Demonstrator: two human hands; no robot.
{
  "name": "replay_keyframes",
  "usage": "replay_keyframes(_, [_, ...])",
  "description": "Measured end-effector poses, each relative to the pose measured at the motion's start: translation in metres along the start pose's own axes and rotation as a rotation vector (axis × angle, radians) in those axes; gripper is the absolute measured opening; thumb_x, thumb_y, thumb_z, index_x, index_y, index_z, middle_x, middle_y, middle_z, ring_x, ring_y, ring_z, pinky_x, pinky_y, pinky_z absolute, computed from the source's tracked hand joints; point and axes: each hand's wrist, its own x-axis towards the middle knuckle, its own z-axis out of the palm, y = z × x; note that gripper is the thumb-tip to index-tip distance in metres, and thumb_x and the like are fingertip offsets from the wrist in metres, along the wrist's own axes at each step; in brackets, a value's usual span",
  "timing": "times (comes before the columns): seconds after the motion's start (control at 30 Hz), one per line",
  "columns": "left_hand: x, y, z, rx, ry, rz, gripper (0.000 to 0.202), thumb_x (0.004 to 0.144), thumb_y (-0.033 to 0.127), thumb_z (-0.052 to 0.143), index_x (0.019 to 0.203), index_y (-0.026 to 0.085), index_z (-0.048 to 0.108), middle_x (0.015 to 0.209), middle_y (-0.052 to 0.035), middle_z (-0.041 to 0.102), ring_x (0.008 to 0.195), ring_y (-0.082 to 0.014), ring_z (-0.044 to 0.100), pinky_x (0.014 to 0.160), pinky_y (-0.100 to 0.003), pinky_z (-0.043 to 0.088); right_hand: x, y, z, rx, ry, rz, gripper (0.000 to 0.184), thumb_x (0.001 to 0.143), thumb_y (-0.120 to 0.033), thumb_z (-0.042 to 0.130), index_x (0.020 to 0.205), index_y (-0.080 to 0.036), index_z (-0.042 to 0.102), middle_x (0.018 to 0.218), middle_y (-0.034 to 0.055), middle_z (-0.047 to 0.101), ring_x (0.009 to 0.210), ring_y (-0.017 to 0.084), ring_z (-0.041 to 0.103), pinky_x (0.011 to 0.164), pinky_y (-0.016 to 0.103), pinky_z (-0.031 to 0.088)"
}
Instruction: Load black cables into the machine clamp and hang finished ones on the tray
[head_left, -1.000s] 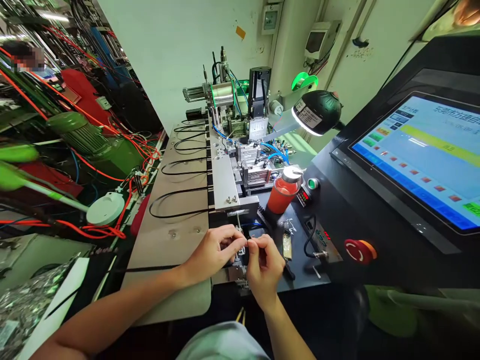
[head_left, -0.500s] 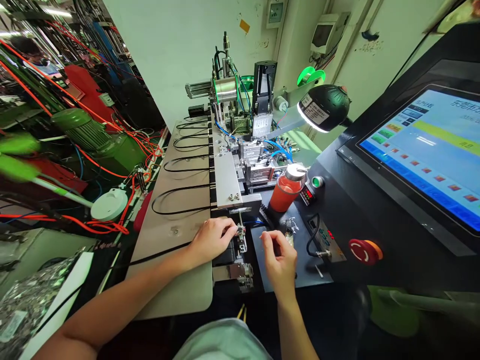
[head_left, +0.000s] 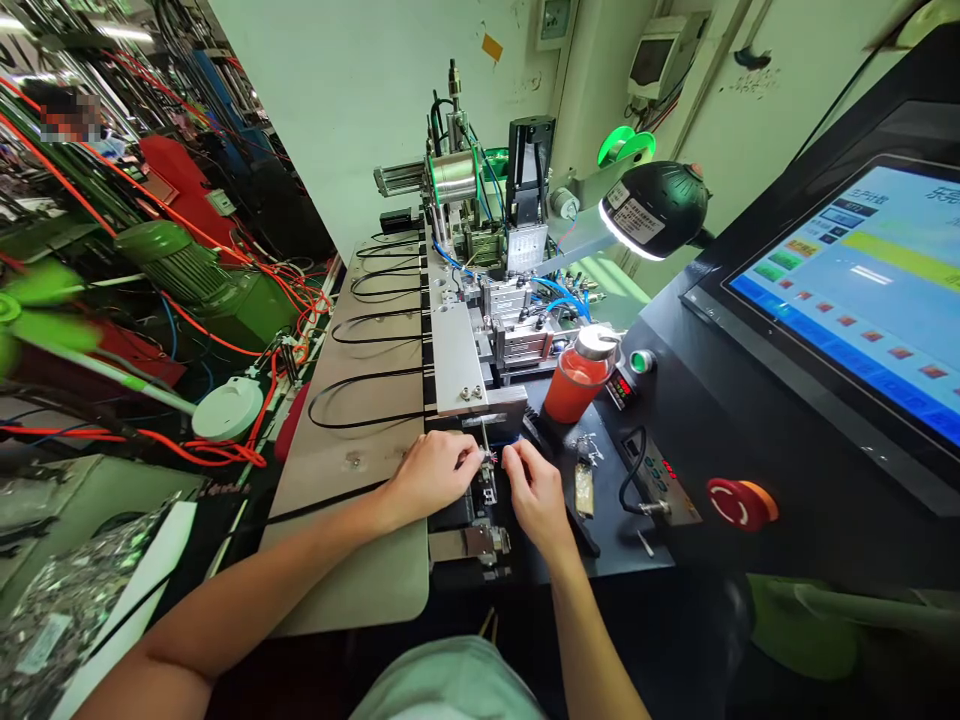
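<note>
My left hand [head_left: 439, 470] rests over the edge of the beige plate [head_left: 367, 580], thumb and fingers pinched together at a small metal fixture [head_left: 489, 492]. A black cable [head_left: 322, 505] runs across the plate and under this hand. Thin coloured wire ends [head_left: 491, 457] show just past its fingertips. Right beside them, my right hand [head_left: 538, 495] is closed in a pinch, its fingertips very near the wires. What lies between those fingertips is hidden or too small to see.
Several looped black cables [head_left: 367, 425] lie further up the plate. On the right are an orange-red jar [head_left: 574, 388], a yellowish block [head_left: 584, 490], a white swab-like stick [head_left: 646, 544], a red stop button [head_left: 739, 503] and a touchscreen [head_left: 885, 260]. A lit lamp [head_left: 652, 210] hangs behind.
My right hand has moved left, from beside the yellowish block to the wires at the fixture. My left hand stays at nearly the same place. The view has shifted slightly.
</note>
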Motion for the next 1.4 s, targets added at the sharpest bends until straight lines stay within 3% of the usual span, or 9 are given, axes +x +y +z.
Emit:
replay_keyframes(0.2, [-0.002,0.002,0.001,0.073,0.018,0.026,0.027,0.092,0.021,0.047,0.073,0.017,0.066,0.069,-0.0012,0.066,0.065,-0.0144,0.06,0.062,-0.025,0.037,0.008,0.001,0.013,0.085,-0.034,-0.036,0.034,0.097,-0.034,0.038,0.066,-0.022,0.033,0.06,-0.0063,0.03,0.054,0.01,0.03,0.051,0.025,0.024])
replay_keyframes(0.33, [-0.012,-0.006,0.005,0.17,0.128,0.082,0.02,0.093,0.028,0.051,0.092,0.018,0.068,0.085,-0.0025,0.068,0.074,-0.0152,0.063,0.063,-0.024,0.042,0.005,0.005,0.017,0.172,0.006,-0.021,0.033,0.097,-0.035,0.038,0.067,-0.022,0.034,0.061,-0.0056,0.032,0.055,0.011,0.032,0.051,0.024,0.026])
replay_keyframes(0.5, [-0.022,-0.018,0.01,0.359,0.196,0.34,0.027,0.095,0.016,0.045,0.109,0.027,0.066,0.096,0.0,0.067,0.072,-0.0112,0.062,0.06,-0.02,0.043,0.003,0.01,0.022,0.229,0.025,0.018,0.033,0.097,-0.037,0.04,0.068,-0.022,0.036,0.061,-0.0055,0.033,0.056,0.011,0.032,0.052,0.024,0.028])
replay_keyframes(0.67, [-0.02,-0.012,0.004,0.589,0.105,0.531,0.029,0.092,0.007,0.042,0.112,0.014,0.062,0.088,-0.0064,0.066,0.07,-0.015,0.059,0.056,-0.023,0.044,0.002,0.015,0.024,0.247,0.044,0.042,0.034,0.096,-0.041,0.042,0.068,-0.021,0.037,0.062,-0.0054,0.034,0.057,0.011,0.033,0.053,0.024,0.031])
replay_keyframes(0.83, [-0.021,-0.019,-0.003,0.367,0.109,0.392,0.026,0.095,0.016,0.042,0.11,0.022,0.063,0.096,-0.0023,0.066,0.079,-0.0123,0.063,0.067,-0.021,0.048,0.0,0.012,0.012,0.133,0.138,0.041,0.032,0.098,-0.035,0.038,0.071,-0.02,0.047,0.064,-0.0028,0.044,0.058,0.012,0.042,0.056,0.025,0.036])
replay_keyframes(0.97, [-0.022,-0.026,-0.004,0.278,0.09,0.225,0.019,0.095,0.024,0.045,0.097,0.02,0.064,0.092,-0.0017,0.064,0.077,-0.0131,0.064,0.069,-0.022,0.048,-0.006,0.002,0.002,-0.083,0.108,-0.19,0.023,0.094,-0.021,0.042,0.101,-0.019,0.064,0.092,0.0074,0.064,0.085,0.02,0.057,0.077,0.034,0.046])
replay_keyframes(1.1, [-0.022,-0.024,-0.004,0.317,0.055,0.205,0.019,0.096,0.023,0.044,0.091,0.019,0.062,0.09,-0.0016,0.061,0.073,-0.0133,0.062,0.065,-0.022,0.045,-0.013,-0.002,-0.002,-0.176,0.124,-0.295,0.027,0.091,-0.013,0.042,0.097,-0.021,0.067,0.088,0.0072,0.066,0.083,0.021,0.058,0.074,0.036,0.049])
replay_keyframes(1.27, [-0.022,-0.024,-0.005,0.355,0.043,0.208,0.021,0.096,0.024,0.043,0.088,0.019,0.062,0.088,-0.0015,0.06,0.07,-0.0136,0.061,0.061,-0.023,0.043,-0.02,-0.003,-0.017,-0.228,0.286,-0.287,0.023,0.092,-0.013,0.044,0.096,-0.019,0.066,0.087,0.0068,0.065,0.083,0.02,0.06,0.075,0.034,0.048])
replay_keyframes(1.4, [-0.022,-0.023,-0.001,0.344,0.046,0.194,0.021,0.095,0.022,0.043,0.086,0.019,0.062,0.088,-0.0019,0.061,0.07,-0.0136,0.062,0.061,-0.022,0.043,-0.026,-0.009,-0.027,-0.214,0.313,-0.267,0.021,0.094,-0.015,0.044,0.097,-0.019,0.065,0.081,0.0048,0.064,0.077,0.018,0.06,0.071,0.031,0.047])
